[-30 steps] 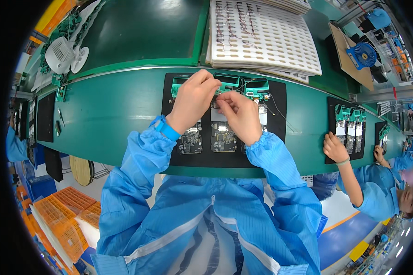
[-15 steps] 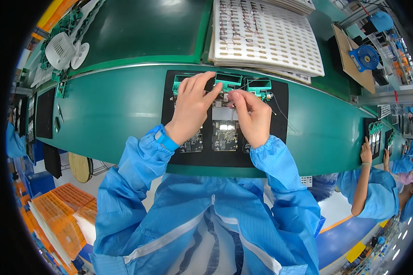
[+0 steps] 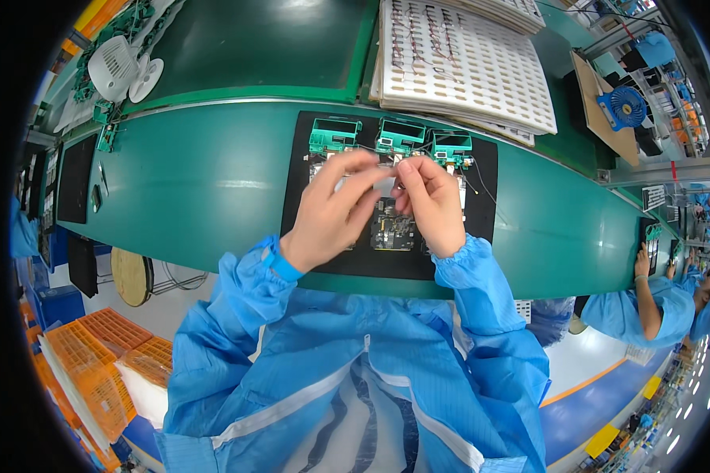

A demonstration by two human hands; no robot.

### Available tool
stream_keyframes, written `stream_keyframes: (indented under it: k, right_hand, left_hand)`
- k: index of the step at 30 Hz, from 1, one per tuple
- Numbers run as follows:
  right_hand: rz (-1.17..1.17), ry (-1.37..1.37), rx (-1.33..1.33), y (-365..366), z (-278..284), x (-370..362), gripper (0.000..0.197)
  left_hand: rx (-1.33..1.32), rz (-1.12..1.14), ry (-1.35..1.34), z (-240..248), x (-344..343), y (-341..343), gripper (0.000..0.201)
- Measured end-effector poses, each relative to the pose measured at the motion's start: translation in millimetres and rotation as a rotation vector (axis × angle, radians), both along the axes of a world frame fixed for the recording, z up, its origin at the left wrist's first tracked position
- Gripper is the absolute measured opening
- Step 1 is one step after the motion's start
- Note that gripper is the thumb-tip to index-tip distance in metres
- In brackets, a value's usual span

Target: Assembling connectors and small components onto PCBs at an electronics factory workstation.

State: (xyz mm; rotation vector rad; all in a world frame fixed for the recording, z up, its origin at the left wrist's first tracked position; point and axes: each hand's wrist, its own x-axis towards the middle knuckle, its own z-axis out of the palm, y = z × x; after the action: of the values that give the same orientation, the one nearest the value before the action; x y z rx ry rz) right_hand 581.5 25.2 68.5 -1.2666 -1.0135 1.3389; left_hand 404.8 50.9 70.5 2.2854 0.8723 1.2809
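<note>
Three green plastic frames with circuit boards stand in a row on a black mat (image 3: 481, 236): a left frame (image 3: 334, 135), a middle frame (image 3: 401, 135) and a right frame (image 3: 451, 145). Over the middle unit, my right hand (image 3: 434, 205) is closed in a pinch; what it holds is too small to make out. My left hand (image 3: 335, 209) hovers beside it, fingers curved and smeared by motion, its fingertips close to the right ones. Below them lies a dark circuit board (image 3: 393, 229), partly covered by my hands. A thin cable (image 3: 485, 183) trails from the right unit.
Behind the mat, a stacked white foam tray (image 3: 465, 71) holds several small wired parts. A white fan (image 3: 114, 69) stands far left, a blue fan (image 3: 625, 107) far right. Tweezers (image 3: 103, 177) lie on the left of the green table (image 3: 205, 189). A co-worker (image 3: 639, 303) sits at right.
Both hands have drawn back from the green frames toward me, uncovering the left and middle frames. The left hand's fingers have curled in toward the right hand's fingertips.
</note>
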Motion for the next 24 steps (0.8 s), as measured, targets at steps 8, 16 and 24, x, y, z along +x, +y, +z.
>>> stream_keyframes:
  k: [8,16,24]
  right_hand:
    - [0.133,-0.123,-0.014,-3,0,-38,0.042]
    - [0.293,0.039,-0.094,4,-5,-58,0.042]
    - [0.212,-0.454,0.206,29,-15,-85,0.011]
  left_hand:
    - [-0.074,-0.014,-0.145,-8,-18,-11,0.026]
    - [-0.36,0.097,-0.166,-4,-51,-7,0.016]
    - [-0.542,-0.044,0.007,-3,-91,38,0.009]
